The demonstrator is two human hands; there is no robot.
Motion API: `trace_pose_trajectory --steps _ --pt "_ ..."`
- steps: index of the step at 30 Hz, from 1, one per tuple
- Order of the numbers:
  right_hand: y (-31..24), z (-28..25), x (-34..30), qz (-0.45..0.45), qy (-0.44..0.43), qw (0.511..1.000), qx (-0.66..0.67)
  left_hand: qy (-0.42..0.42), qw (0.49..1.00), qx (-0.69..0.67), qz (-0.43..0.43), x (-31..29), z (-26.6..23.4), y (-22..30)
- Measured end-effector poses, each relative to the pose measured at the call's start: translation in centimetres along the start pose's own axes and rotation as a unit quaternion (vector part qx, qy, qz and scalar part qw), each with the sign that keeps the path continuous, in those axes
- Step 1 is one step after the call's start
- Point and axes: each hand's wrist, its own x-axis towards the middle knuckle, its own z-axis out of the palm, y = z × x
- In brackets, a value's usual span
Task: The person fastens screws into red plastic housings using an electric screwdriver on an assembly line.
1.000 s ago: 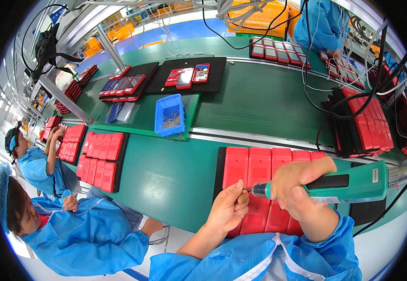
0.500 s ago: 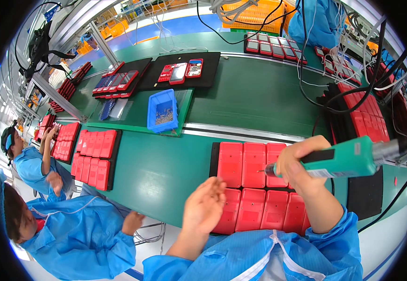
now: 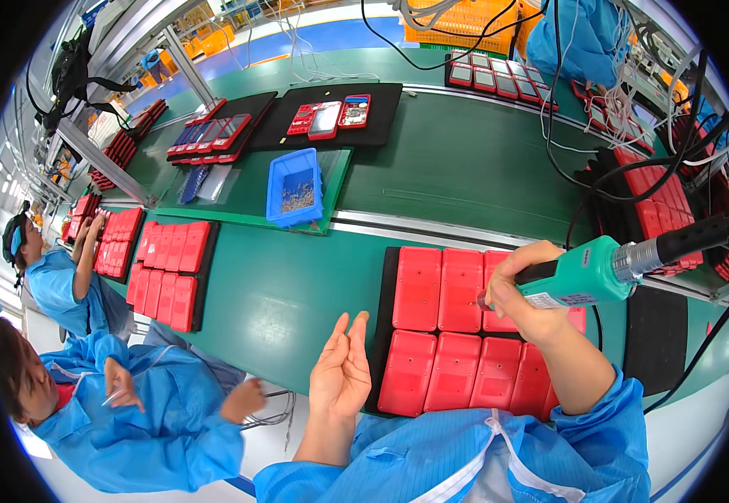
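My right hand (image 3: 525, 295) is wrapped round a green electric screwdriver (image 3: 592, 270), its tip pointing left over the red casings. Two rows of red plastic casings (image 3: 417, 289) lie face down on a black foam mat (image 3: 388, 289) in front of me. The screwdriver's tip is by the back row; whether it touches a casing is hard to see. Left of the front row, my left hand (image 3: 342, 369) is held palm up with its fingers stretched out. I cannot make out anything in that palm.
A blue bin (image 3: 295, 189) of small screws stands on a green board (image 3: 335, 197). More red casings (image 3: 171, 251) lie on mats at left, near two co-workers (image 3: 129, 411). Opened devices (image 3: 324, 120) rest farther back. A black cable (image 3: 700, 239) runs from the screwdriver toward the right.
My left hand has moved slightly left and its curled fingers have straightened. The screwdriver has swung, its rear end now nearer me and to the left. The nearer co-worker's hand has risen.
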Motion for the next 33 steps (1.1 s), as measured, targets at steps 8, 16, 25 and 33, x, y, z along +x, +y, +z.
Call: trace_pose_trajectory --steps 8,16,25,33 --pt "0.1 0.7 0.0 0.024 -0.009 1.0 0.002 0.084 0.992 0.091 0.024 -0.1 1.4 -0.7" --pt "0.2 1.0 0.1 0.082 0.004 0.996 -0.022 0.098 0.99 0.072 0.069 0.5 -0.7 0.0" --pt "1.1 1.0 0.4 0.099 0.054 0.994 0.001 0.08 0.993 0.051 0.068 0.7 1.4 -0.9" --pt "0.1 1.0 0.1 0.084 0.051 0.995 0.016 -0.022 0.992 0.039 -0.122 0.4 2.9 -3.9"
